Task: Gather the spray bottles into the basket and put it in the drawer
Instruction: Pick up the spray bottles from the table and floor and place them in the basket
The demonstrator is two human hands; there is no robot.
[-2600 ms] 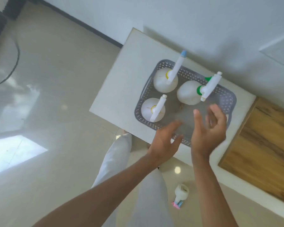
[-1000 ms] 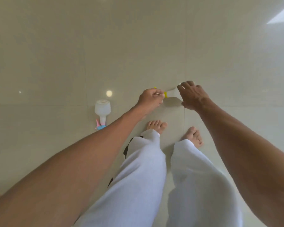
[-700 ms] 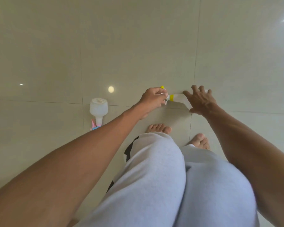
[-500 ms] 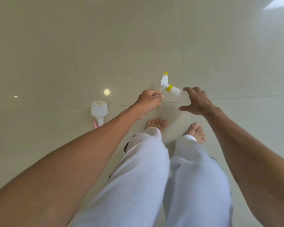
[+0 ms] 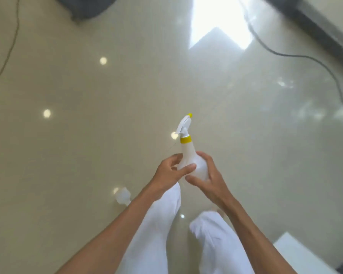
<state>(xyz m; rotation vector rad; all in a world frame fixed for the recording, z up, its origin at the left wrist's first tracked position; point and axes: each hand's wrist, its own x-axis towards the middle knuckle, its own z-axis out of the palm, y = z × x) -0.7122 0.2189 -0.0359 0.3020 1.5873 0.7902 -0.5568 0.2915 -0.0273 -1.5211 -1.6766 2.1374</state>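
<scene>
At the far left a thin dark cable [image 5: 12, 42] runs down across the glossy beige tiled floor [image 5: 71, 155], and a dark object [image 5: 87, 6], too blurred to identify, sits at the top edge. Round light reflections dot the tiles. Lower and left of centre, a second spray bottle [image 5: 123, 196] lies on the floor, blurred and partly hidden behind the left forearm; its head is not visible. The left hand [image 5: 169, 173] is raised in front of the body, with its thumb and fingers closed around the left side of the body of a translucent white spray bottle [image 5: 188, 155]. This bottle is held clear of the floor, roughly upright with a slight lean, its yellow collar and white trigger head with yellow nozzle tip pointing up and away from the person. The right hand [image 5: 205, 178] is closed on the right and lower side of the same bottle body, the thumb across the near face and the fingers wrapped behind it. Both hands are therefore in contact with the bottle and close to each other. Below the hands, two legs in white trousers [image 5: 160, 234] extend toward the bottom edge. To the right, a bright window reflection and another dark cable [image 5: 325, 66] cross the floor, and a white corner of the table [image 5: 305, 256] enters at the lower right. The basket and drawer are outside the view.
</scene>
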